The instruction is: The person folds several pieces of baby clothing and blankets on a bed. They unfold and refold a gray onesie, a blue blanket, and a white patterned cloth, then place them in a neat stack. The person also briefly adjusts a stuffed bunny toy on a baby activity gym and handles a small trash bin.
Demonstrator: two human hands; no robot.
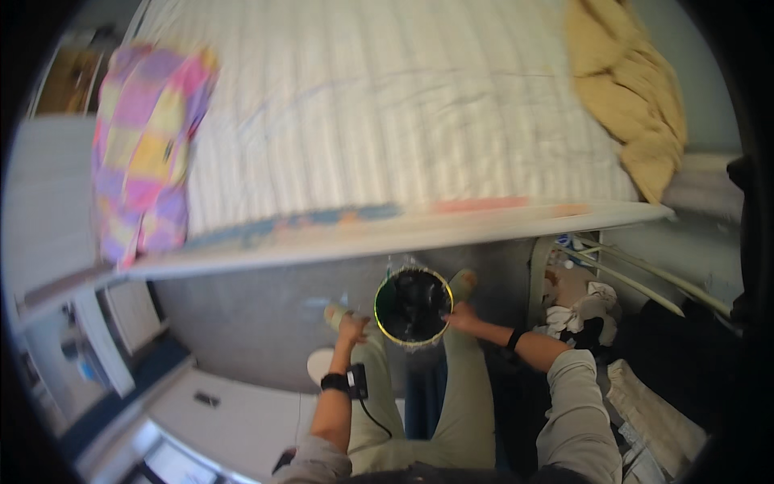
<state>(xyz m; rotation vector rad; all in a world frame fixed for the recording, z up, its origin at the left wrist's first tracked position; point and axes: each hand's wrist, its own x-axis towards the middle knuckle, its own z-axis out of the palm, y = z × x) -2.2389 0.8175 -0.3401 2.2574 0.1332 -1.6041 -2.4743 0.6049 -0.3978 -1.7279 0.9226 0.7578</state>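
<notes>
A round waste bin [417,344] with a yellow rim stands between my lower legs, below the bed's edge. A black plastic bag [414,302] lines it, and clear plastic edges show around the rim. My right hand [462,317] grips the bin's right rim. To the left of the bin, apart from it, my left hand [352,330] hangs over my left leg near the slippered foot. Its fingers are blurred and partly curled, and I see nothing clearly held in it.
A bed with a striped sheet [387,121] spans the far side. On it lie a colourful checked pillow [145,151] and a tan blanket [635,91]. Metal rails [653,278] and crumpled clothes [586,314] are at right. Grey floor [254,327] lies at left, beside a wall with a socket [207,398].
</notes>
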